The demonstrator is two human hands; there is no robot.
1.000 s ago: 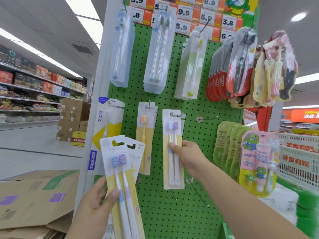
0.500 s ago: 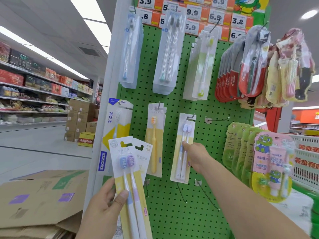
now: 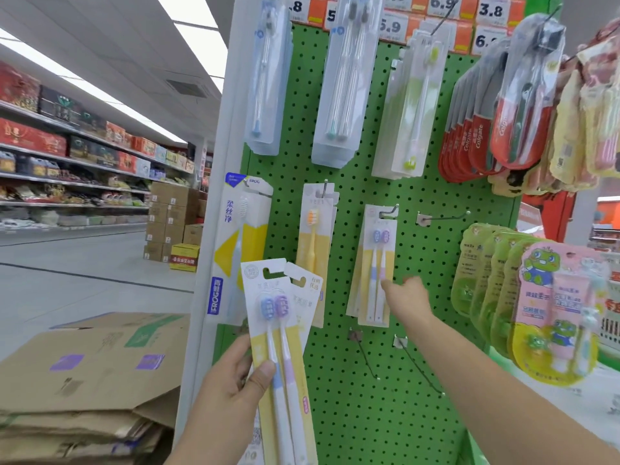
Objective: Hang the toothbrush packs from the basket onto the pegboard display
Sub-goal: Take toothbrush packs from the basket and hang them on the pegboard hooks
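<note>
hung pack (image 3: 375, 263) seemingly at right hand (image 3: 407, 298)

Flattened cardboard boxes (image 3: 84, 374), lower left, lie beside and below the left hand. Grocery shelving (image 3: 77, 169), far left, runs well beyond that hand. Stacked cartons (image 3: 171, 219) stand at the aisle floor past the cardboard. Orange price tags (image 3: 446, 18) sit high above both hands. Frog-printed toothpaste packs (image 3: 560, 313) hang right of the right hand. A bare white floor (image 3: 67, 280) spreads behind the left hand.
</note>
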